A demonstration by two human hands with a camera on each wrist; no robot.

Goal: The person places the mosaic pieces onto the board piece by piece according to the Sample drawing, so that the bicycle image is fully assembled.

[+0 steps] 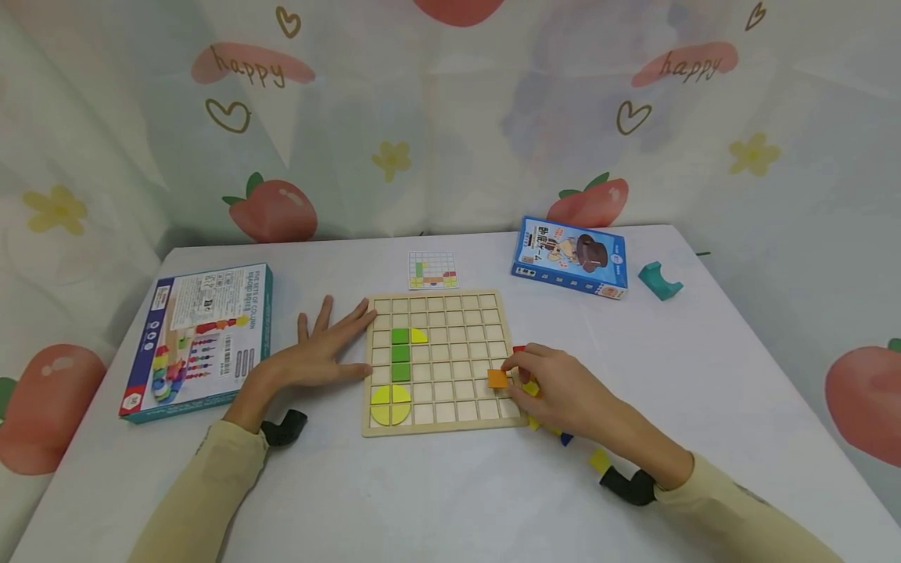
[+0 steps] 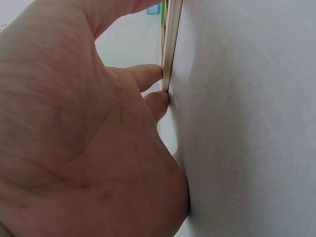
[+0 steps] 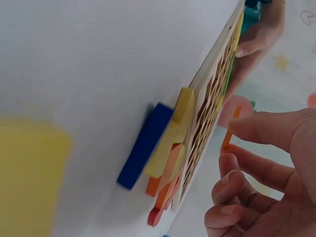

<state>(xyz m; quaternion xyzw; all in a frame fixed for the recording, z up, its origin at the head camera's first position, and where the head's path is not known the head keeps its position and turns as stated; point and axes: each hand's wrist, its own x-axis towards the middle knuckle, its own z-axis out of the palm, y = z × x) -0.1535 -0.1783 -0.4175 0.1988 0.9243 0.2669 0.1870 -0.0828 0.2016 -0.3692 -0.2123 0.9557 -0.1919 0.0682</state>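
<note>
A wooden grid board lies flat on the table. Three green square tiles stand in a column on it, with a yellow quarter-circle tile beside the top one. Several yellow quarter-circle tiles form a disc at its lower left. My left hand has its fingers spread, and the fingertips touch the board's left edge. Over the board's right side, my right hand pinches an orange square tile between thumb and finger. The right wrist view shows this orange tile held above the board's surface.
Loose blue, yellow, orange and red tiles lie along the board's right edge, partly under my right hand. A pattern card lies behind the board. Boxed games stand left and back right, near a teal curved block.
</note>
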